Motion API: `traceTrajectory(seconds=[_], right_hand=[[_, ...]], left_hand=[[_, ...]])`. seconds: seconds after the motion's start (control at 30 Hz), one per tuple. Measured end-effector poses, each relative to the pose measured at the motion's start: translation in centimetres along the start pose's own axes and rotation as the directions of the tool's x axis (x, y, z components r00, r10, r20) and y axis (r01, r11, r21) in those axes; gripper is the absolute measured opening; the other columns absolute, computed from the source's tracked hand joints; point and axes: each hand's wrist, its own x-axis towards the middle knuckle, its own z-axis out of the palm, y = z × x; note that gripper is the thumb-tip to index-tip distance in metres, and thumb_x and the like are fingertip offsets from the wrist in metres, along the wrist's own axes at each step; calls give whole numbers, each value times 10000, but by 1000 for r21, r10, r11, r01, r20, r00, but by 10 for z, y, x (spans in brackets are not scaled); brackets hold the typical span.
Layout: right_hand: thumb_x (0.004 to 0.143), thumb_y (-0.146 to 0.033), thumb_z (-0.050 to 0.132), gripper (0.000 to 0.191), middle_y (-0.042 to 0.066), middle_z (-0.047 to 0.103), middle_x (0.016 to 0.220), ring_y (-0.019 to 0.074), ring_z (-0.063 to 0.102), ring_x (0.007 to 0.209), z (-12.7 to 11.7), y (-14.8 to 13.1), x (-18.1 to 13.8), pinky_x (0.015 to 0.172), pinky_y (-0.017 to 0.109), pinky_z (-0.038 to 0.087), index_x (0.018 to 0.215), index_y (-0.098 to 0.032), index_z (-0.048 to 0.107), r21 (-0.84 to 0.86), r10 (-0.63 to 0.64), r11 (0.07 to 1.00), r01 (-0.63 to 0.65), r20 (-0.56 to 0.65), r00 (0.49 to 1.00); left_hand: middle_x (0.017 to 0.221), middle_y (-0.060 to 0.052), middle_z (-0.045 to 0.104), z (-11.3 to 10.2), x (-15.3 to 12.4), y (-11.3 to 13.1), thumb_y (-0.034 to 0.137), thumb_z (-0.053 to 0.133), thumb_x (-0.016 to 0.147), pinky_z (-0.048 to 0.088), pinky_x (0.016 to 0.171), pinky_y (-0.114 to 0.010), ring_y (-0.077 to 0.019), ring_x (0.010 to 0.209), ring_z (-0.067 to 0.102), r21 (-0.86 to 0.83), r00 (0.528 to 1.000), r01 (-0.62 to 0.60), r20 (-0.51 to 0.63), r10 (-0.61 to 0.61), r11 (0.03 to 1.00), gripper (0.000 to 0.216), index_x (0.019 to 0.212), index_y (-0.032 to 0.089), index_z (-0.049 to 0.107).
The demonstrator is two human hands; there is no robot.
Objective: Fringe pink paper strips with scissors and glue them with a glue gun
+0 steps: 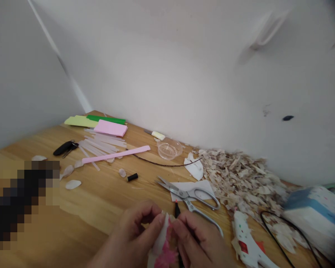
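My left hand (139, 230) is closed, thumb and fingertips pinching a white, paper-like piece with pink patches (164, 249) at its upper edge. My right hand (197, 238) closes on the other side of that piece, its fingertips meeting the left ones. Tucked in the right hand is a black marker (177, 210), its pink tip pointing up and away from me. The marker's lower part is mostly covered by the fingers. Just beyond the right hand lie grey-handled scissors (181, 192) on a folded white paper (209, 185). A small black cap (132, 177) rests farther left.
A heap of pale dried flakes (240, 175) spreads along the wall. A white glue gun (244, 238), a black cable (279, 219) and a blue-and-white pack (315, 212) lie right. Coloured papers (110, 127), translucent sticks (103, 143), a clear lid (169, 149) and keys (65, 148) lie farther back.
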Motion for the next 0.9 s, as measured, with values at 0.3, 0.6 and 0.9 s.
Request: traceTrajectory(seconds=[0.3, 0.6, 0.9], right_hand=[[866, -608, 245, 532, -29, 387, 486, 132, 390, 477, -4, 2, -1, 461, 247, 277, 590, -206, 459, 206, 54, 977, -55, 9, 998], [861, -556, 329, 439, -30, 347, 551, 143, 335, 535, 0, 8, 0, 471, 257, 263, 588, -215, 363, 162, 56, 985, -55, 0, 998], [821, -620, 370, 468, -12, 412, 563, 147, 383, 540, 2, 4, 1, 470, 243, 339, 587, -217, 417, 288, 85, 954, -88, 25, 996]], left_hand=[[568, 39, 453, -2, 2, -3, 582, 512, 729, 344, 506, -229, -112, 534, 402, 47, 1000, -10, -27, 11, 999, 427, 615, 171, 491], [554, 53, 427, -2, 1, -5, 580, 523, 725, 327, 494, -225, -104, 520, 377, 2, 1000, 6, -13, -6, 1000, 422, 611, 177, 475], [566, 44, 449, -1, 2, -2, 562, 527, 730, 346, 508, -229, -112, 535, 402, 17, 1000, -1, -26, 2, 1000, 404, 618, 175, 497]])
